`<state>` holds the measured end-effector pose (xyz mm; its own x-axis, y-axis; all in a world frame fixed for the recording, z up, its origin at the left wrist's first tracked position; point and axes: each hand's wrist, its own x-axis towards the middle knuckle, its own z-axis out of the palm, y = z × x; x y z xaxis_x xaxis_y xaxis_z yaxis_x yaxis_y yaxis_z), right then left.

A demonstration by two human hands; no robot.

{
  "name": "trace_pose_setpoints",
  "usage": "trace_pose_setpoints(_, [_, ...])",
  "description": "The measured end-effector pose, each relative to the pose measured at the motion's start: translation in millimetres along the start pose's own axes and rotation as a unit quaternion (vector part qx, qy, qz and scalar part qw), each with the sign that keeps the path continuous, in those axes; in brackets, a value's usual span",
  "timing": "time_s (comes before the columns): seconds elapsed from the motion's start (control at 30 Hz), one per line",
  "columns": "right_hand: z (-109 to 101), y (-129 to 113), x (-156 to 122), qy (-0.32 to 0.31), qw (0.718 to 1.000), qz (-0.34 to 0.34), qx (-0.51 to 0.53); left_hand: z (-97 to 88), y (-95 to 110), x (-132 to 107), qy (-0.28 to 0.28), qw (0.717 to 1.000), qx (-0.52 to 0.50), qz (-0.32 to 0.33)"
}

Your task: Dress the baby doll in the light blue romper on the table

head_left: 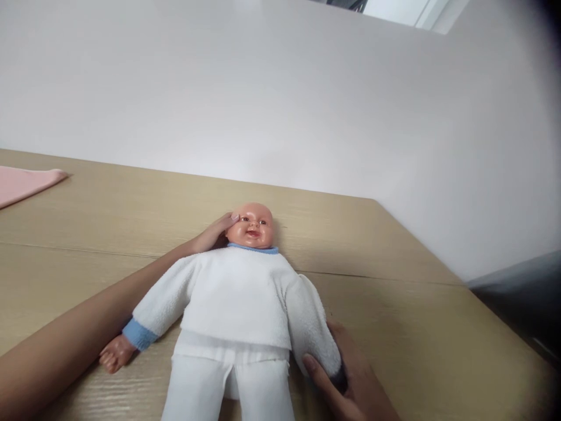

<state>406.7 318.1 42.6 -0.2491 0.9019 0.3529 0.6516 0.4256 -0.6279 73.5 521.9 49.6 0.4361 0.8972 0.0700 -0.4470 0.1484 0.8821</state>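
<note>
A baby doll (239, 298) lies on its back on the wooden table, with its bald head away from me. It wears a white fleecy top with blue trim at the neck and cuff, and white trousers. My left hand (218, 231) is closed against the side of its head, thumb near the temple, with the other fingers mostly hidden behind. My right hand (350, 374) wraps round the end of the doll's sleeve (313, 321) on the right, hiding the doll's hand there. The doll's other hand (117, 353) rests bare beside my left forearm.
The wooden table (394, 327) has thin seams across it and meets a pale wall (263, 93) at the back. A pink cloth (26, 184) lies at the far left. Something dark (521, 292) stands beyond the table's right edge.
</note>
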Motion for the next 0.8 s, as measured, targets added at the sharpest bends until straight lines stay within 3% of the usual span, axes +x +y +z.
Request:
trace_pose_setpoints(0.3, [0.9,1.3,-1.3,-0.011,1.000,-0.002,0.014,1.5,0.6,-1.3,0.012,0.999,0.001,-0.035])
trace_pose_setpoints(0.5, [1.4,-0.8,0.6,-0.012,1.000,0.009,0.021,0.2,0.2,0.9,0.000,1.000,0.005,-0.013])
trace_pose_setpoints(0.63, [0.5,0.0,-2.1,-0.021,0.999,0.026,0.002,-1.4,-0.7,2.2,0.011,1.000,0.011,-0.012])
trace_pose_setpoints(0.8, [4.8,5.8,-8.2,0.015,0.997,0.006,-0.071,3.8,2.4,-0.6,-0.004,1.000,0.002,-0.021])
